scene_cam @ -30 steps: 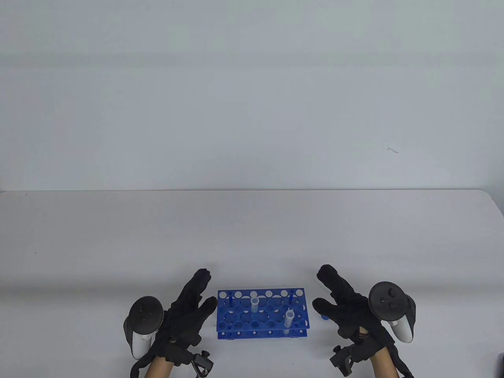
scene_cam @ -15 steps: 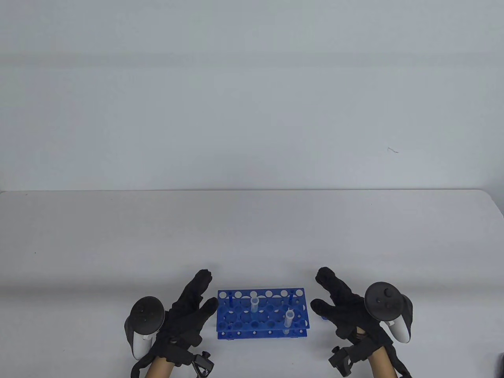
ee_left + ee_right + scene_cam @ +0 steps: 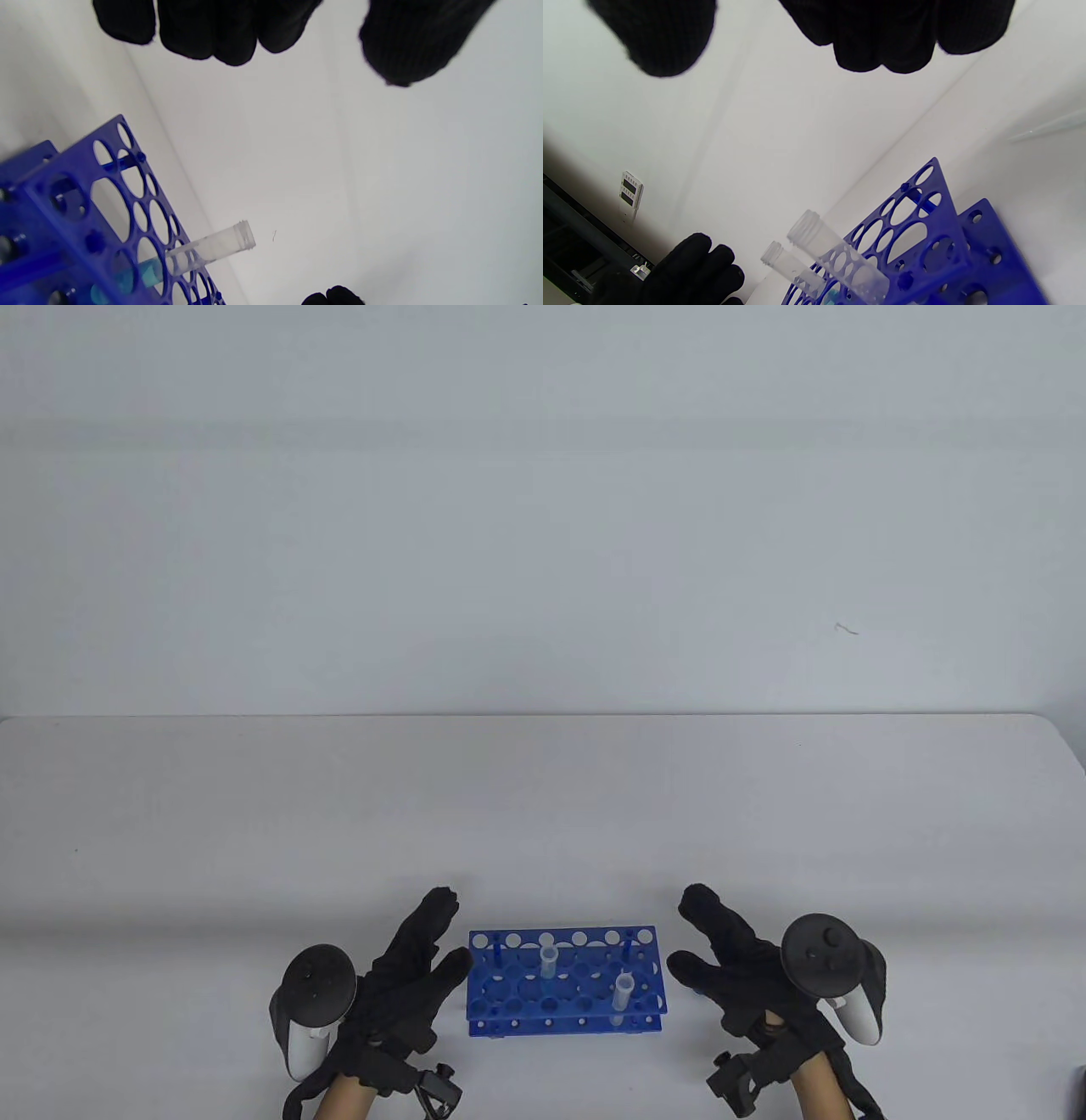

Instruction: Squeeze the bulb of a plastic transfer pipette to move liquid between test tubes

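A blue test tube rack [image 3: 509, 1010] stands near the table's front edge. Two clear test tubes stand in it, one at the middle [image 3: 549, 963] and one at the front right [image 3: 624, 991]. My left hand [image 3: 450, 931] is open and empty just left of the rack. My right hand [image 3: 689, 931] is open and empty just right of it. In the left wrist view a tube [image 3: 212, 248] holds blue liquid. In the right wrist view a clear pipette tip [image 3: 1048, 127] lies on the table beyond the rack [image 3: 925, 237]. The pipette is hidden in the table view.
The white table [image 3: 543, 814] stretches far behind the rack to a pale wall. A dark object [image 3: 1079, 1090] sits at the bottom right corner. The rack has several unfilled holes.
My right hand has drifted slightly left and toward the front, closer to the rack's right end. My left hand and the rack have hardly moved.
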`<state>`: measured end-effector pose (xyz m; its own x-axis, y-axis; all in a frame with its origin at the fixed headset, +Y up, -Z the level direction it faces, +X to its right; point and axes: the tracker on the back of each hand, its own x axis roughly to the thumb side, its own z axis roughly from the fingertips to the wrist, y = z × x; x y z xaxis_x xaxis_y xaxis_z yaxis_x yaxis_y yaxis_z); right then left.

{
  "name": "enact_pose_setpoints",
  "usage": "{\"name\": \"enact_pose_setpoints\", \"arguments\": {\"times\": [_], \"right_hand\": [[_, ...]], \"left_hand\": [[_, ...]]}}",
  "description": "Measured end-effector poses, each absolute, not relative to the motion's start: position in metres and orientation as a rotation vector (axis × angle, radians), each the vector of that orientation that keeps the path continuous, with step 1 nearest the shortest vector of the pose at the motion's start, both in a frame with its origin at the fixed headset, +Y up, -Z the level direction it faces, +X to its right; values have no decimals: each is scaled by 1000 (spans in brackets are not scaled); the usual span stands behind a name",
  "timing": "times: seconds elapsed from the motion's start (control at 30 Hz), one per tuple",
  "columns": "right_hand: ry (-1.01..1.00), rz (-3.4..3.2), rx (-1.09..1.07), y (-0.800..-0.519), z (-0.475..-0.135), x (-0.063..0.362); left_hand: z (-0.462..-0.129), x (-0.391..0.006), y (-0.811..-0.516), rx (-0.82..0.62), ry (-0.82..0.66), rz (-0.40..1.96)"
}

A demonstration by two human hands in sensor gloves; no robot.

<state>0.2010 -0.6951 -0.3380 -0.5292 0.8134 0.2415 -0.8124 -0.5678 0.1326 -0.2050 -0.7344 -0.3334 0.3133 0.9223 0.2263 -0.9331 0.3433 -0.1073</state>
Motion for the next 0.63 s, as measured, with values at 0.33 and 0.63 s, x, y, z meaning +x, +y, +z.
{"name": "enact_pose_setpoints", "arguments": {"times": [0.33, 0.63], "right_hand": [[12, 2154, 341, -696, -338, 200], [25, 2160, 336, -698, -338, 199]], "left_hand": [[-333, -205, -734, 44, -265, 1222], [-333, -204, -734, 42, -266, 1222]]}}
